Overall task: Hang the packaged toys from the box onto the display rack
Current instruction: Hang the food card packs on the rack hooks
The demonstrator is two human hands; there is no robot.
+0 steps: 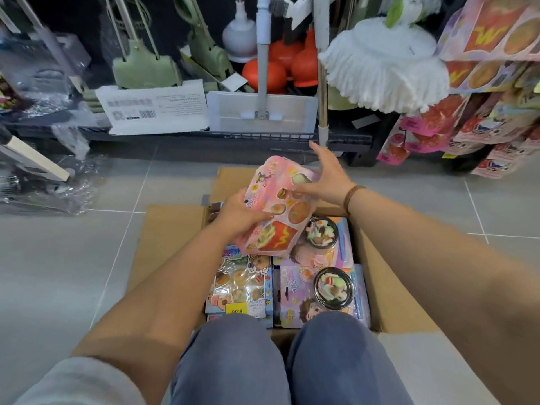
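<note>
My left hand (238,211) curls round the left edge of a pink blister-packed toy printed with burgers and fries (274,209), holding it tilted just above the open brown cardboard box (388,276) in front of my knees. My right hand (325,178) rests against its upper right edge, fingers straight and spread. Under it in the box lie a blue pack of toy food (242,283) and purple packs with round black bowls (324,290); the display rack of hanging pink packages (493,71) stands well apart, to my right.
</note>
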